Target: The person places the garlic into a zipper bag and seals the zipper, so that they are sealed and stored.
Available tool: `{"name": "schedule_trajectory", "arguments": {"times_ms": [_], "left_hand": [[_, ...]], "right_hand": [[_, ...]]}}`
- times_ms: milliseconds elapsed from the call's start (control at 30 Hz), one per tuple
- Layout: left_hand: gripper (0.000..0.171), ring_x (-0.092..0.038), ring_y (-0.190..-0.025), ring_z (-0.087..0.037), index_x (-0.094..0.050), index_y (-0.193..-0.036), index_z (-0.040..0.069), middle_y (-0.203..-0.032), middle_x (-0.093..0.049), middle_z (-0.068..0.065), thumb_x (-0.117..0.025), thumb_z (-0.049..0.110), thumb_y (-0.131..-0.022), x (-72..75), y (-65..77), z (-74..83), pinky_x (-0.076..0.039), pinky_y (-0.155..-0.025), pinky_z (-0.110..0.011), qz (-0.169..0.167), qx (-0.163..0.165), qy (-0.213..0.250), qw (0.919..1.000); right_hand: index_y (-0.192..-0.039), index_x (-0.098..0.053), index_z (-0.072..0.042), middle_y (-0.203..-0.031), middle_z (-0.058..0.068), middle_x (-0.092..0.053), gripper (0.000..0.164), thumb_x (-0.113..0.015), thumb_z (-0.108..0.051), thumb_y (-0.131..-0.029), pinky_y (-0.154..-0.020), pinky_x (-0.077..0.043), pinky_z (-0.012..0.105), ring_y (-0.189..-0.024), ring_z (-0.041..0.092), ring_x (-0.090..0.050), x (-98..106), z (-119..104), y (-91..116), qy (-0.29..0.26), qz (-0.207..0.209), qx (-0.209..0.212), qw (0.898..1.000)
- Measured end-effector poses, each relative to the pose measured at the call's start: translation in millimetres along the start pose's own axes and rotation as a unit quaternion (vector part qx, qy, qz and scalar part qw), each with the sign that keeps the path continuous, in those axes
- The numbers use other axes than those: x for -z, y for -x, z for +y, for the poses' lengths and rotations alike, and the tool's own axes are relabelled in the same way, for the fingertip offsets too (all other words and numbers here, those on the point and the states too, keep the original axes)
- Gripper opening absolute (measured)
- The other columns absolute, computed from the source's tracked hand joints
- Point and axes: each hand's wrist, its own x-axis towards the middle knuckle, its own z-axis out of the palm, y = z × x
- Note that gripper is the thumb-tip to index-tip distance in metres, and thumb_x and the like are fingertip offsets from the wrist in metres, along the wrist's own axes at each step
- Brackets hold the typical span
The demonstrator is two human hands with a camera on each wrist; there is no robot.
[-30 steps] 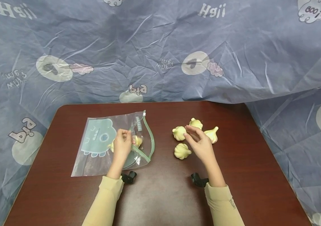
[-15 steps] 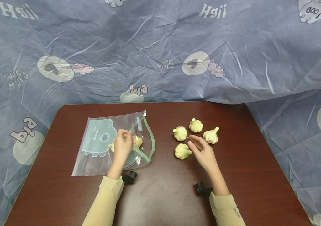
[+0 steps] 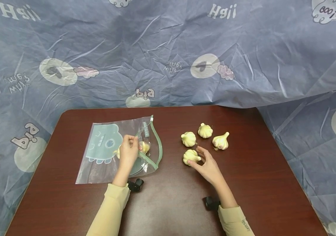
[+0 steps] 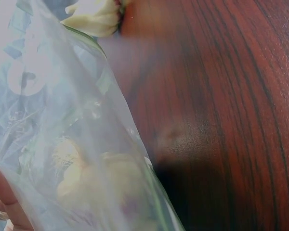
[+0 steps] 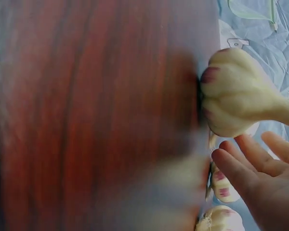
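My left hand [image 3: 129, 152] pinches the green-edged mouth of a clear zip bag [image 3: 88, 173] with a blue cartoon print. Through the plastic, garlic bulbs [image 3: 145, 147] show beside that hand; the left wrist view has a pale bulb [image 4: 111, 185] blurred behind the film. My right hand [image 3: 210, 166] is at the nearest loose garlic bulb [image 3: 191, 157], thumb by its near side and fingers by its far right side. In the right wrist view the fingers [image 5: 253, 156] are spread just beside that bulb [image 5: 238, 91], not closed round it; contact is hard to tell.
Three more garlic bulbs lie beyond the right hand: one left [image 3: 188, 139], one at the back [image 3: 205, 130], one right [image 3: 220, 141]. The brown table [image 3: 168, 203] ends at a blue patterned cloth [image 3: 168, 49] hanging behind it.
My right hand has come back from among the farther bulbs toward the near one, its thumb now at that bulb's edge. The left hand and bag have stayed put.
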Motion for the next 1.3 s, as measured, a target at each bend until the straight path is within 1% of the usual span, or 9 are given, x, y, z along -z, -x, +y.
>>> {"name": "schedule_trajectory", "arguments": {"times_ms": [133,233,533,733,933,1033,1300], "left_hand": [[0.018,-0.055,-0.051,-0.005,-0.055,-0.105,0.001,-0.068,-0.065,-0.005,-0.051,0.019,-0.102,-0.2,-0.1,0.9,-0.041,-0.047,-0.020,-0.002,0.002,0.000,1.0000],[0.019,-0.055,-0.051,-0.005,-0.055,-0.106,0.001,-0.069,-0.065,-0.005,-0.051,0.018,-0.102,-0.2,0.0,1.2,-0.041,-0.047,-0.020,-0.004,0.003,0.000,1.0000],[0.019,-0.055,-0.050,-0.005,-0.054,-0.106,0.001,-0.068,-0.064,-0.005,-0.051,0.019,-0.102,-0.9,0.1,1.5,-0.041,-0.047,-0.020,-0.004,0.009,0.005,0.9999],[0.019,-0.055,-0.050,-0.005,-0.055,-0.106,0.001,-0.068,-0.065,-0.006,-0.051,0.019,-0.102,-0.4,0.3,1.5,-0.041,-0.047,-0.020,-0.002,0.010,0.000,0.9999],[0.019,-0.054,-0.051,-0.006,-0.055,-0.106,0.001,-0.068,-0.065,-0.005,-0.051,0.019,-0.102,0.3,0.1,1.0,-0.040,-0.047,-0.020,-0.006,0.010,-0.001,0.9999],[0.019,-0.054,-0.051,-0.006,-0.054,-0.106,0.001,-0.068,-0.065,-0.005,-0.051,0.019,-0.102,0.3,0.1,0.9,-0.040,-0.047,-0.020,-0.007,0.010,0.000,0.9999],[0.019,-0.055,-0.050,-0.005,-0.053,-0.106,0.001,-0.070,-0.065,-0.007,-0.050,0.019,-0.103,0.2,0.0,0.7,-0.040,-0.045,-0.020,-0.009,0.011,0.011,0.9998]], "right_hand": [[-0.150,-0.029,-0.007,-0.154,0.013,-0.036,0.095,-0.080,-0.045,-0.080,-0.116,-0.034,0.047,-0.143,0.031,-0.037,-4.2,1.5,-1.2,-0.005,-0.002,-0.019,1.000],[-0.150,-0.030,-0.006,-0.154,0.013,-0.035,0.095,-0.081,-0.043,-0.079,-0.115,-0.034,0.048,-0.143,0.032,-0.037,-6.5,2.4,-2.2,0.001,-0.002,-0.020,1.000],[-0.150,-0.032,-0.007,-0.153,0.016,-0.038,0.097,-0.083,-0.043,-0.077,-0.110,-0.036,0.056,-0.141,0.036,-0.038,-11.3,4.0,-4.9,0.046,0.008,-0.020,0.999],[-0.148,-0.037,-0.005,-0.150,0.020,-0.041,0.088,-0.082,-0.036,-0.079,-0.110,-0.035,0.057,-0.140,0.038,-0.039,-14.5,4.3,-6.6,0.075,0.020,-0.019,0.997],[-0.145,-0.042,-0.007,-0.148,0.020,-0.045,0.077,-0.080,-0.031,-0.083,-0.109,-0.037,0.057,-0.138,0.038,-0.041,-16.3,4.1,-7.6,0.093,0.025,-0.020,0.995],[-0.144,-0.044,-0.007,-0.146,0.019,-0.046,0.076,-0.081,-0.030,-0.082,-0.108,-0.038,0.056,-0.137,0.037,-0.042,-16.8,4.2,-8.6,0.092,0.028,-0.023,0.995],[-0.137,-0.049,-0.008,-0.137,0.017,-0.052,0.075,-0.086,-0.030,-0.076,-0.099,-0.046,0.050,-0.128,0.034,-0.051,-17.3,0.6,-9.9,0.067,0.033,-0.034,0.997]]}}
